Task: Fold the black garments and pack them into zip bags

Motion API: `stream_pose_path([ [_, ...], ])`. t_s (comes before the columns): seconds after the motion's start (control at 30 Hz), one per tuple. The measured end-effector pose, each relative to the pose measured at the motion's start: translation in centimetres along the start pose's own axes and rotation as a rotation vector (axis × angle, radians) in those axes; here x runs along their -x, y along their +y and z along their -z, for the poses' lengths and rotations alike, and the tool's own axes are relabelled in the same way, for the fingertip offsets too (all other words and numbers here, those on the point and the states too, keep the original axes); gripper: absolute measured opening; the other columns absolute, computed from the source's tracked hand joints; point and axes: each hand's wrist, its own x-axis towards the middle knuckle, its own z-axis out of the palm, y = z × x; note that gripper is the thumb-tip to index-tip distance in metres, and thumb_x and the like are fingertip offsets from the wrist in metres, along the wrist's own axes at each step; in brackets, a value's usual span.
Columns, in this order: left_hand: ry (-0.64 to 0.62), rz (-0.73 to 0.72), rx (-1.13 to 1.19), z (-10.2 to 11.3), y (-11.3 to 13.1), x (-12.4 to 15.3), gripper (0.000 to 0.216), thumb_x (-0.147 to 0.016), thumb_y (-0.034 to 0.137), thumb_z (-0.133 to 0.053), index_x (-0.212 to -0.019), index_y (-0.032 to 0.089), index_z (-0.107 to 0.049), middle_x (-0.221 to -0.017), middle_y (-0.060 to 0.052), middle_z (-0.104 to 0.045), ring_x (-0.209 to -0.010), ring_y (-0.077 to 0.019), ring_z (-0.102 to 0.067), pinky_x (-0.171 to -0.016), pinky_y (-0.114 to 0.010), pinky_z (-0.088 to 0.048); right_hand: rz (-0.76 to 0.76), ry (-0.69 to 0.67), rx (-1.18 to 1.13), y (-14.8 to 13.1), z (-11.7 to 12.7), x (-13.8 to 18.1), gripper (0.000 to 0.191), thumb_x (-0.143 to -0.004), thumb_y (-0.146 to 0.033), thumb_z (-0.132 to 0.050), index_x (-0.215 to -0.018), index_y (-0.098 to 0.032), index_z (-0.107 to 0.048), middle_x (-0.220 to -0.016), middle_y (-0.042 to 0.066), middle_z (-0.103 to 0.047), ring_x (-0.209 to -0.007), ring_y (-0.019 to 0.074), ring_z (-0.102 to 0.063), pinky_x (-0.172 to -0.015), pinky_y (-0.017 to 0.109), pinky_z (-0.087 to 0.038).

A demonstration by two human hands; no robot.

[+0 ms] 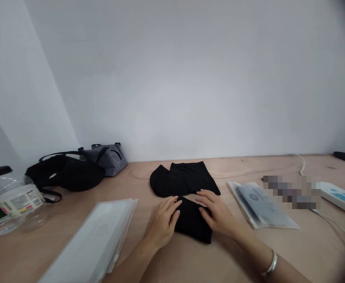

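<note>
Folded small black fabric piece (193, 222) is lying on the pale wooden table (190, 259) just in front of the person, with both hands resting on it. The left hand (162, 222) is lying palm down, fingers loosely spread and slightly bent, its fingertips touching the piece's left edge. The right hand (218, 214) is pressing flat on the right part, fingers extended and fanned toward the far edge, gripping nothing. Both forearms are reaching in from the bottom edge and angling toward each other, and a silver bracelet (271, 264) is sitting on the right wrist.

Just beyond the fingertips a larger folded black garment (182, 179) is lying. A stack of white plastic sleeves (98, 239) is lying to the left, a clear plastic packet with printed paper (262, 206) to the right. Farther left a black strapped bag (66, 173), a striped grey pouch (109, 157) and a clear plastic bottle with a black cap (9, 200) are sitting near the wall.
</note>
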Motion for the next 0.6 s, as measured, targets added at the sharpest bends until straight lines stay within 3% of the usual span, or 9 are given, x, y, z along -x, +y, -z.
stream_pose_path([
  [0.07,-0.118,-0.027,-0.041,-0.4,-0.6,0.3,0.036,-0.089,0.027,-0.037,-0.124,0.028,-0.045,-0.131,-0.002,-0.044,-0.122,-0.0201,-0.035,-0.102,-0.043,-0.026,0.116,-0.148,-0.016,-0.7,0.2,0.1,0.045,-0.082,-0.026,-0.042,-0.127,-0.022,-0.041,-0.134,0.007,-0.038,-0.126,0.0223,-0.026,-0.101,0.044,-0.024],
  [0.17,-0.266,0.007,-0.063,-1.1,-1.4,0.7,0.039,-0.091,0.029,-0.032,-0.129,0.027,-0.037,-0.135,-0.002,-0.038,-0.125,-0.0186,-0.03,-0.103,-0.045,-0.021,0.15,-0.386,-0.011,-1.3,0.0,0.5,0.05,-0.086,-0.039,-0.037,-0.133,-0.025,-0.031,-0.139,0.006,-0.03,-0.129,0.0231,-0.02,-0.103,0.046,-0.017],
  [0.27,-0.306,0.031,-0.07,-1.5,-1.6,0.9,0.04,-0.092,0.03,-0.03,-0.131,0.027,-0.034,-0.137,-0.002,-0.035,-0.127,-0.0174,-0.028,-0.104,-0.044,-0.019,0.105,-0.456,0.001,-1.3,-0.5,0.8,0.051,-0.087,-0.044,-0.034,-0.134,-0.026,-0.028,-0.14,0.006,-0.028,-0.129,0.0226,-0.018,-0.103,0.046,-0.014],
  [0.43,-0.199,0.037,-0.176,-0.5,-1.0,0.5,0.039,-0.09,0.033,-0.032,-0.128,0.024,-0.04,-0.133,-0.003,-0.042,-0.123,-0.0178,-0.035,-0.102,-0.039,-0.026,0.001,-0.434,0.088,-1.7,-0.2,1.1,0.051,-0.087,-0.046,-0.03,-0.133,-0.025,-0.032,-0.139,0.008,-0.03,-0.128,0.024,-0.023,-0.1,0.044,-0.021],
  [0.5,-0.089,0.08,-0.295,1.2,-0.9,0.3,0.037,-0.089,0.035,-0.034,-0.121,0.022,-0.047,-0.126,-0.005,-0.049,-0.117,-0.02,-0.042,-0.098,-0.038,-0.03,-0.091,-0.367,0.168,-2.1,0.3,1.3,0.054,-0.086,-0.051,-0.03,-0.129,-0.02,-0.039,-0.133,0.013,-0.04,-0.121,0.029,-0.033,-0.095,0.046,-0.025],
  [0.6,0.044,0.222,-0.492,5.4,-1.4,0.8,0.027,-0.085,0.037,-0.039,-0.095,0.022,-0.059,-0.111,-0.007,-0.059,-0.102,-0.0231,-0.053,-0.089,-0.037,-0.037,-0.213,-0.253,0.268,-2.5,1.6,1.4,0.058,-0.083,-0.056,-0.03,-0.118,-0.015,-0.052,-0.106,0.016,-0.058,-0.099,0.031,-0.05,-0.087,0.05,-0.029],
])
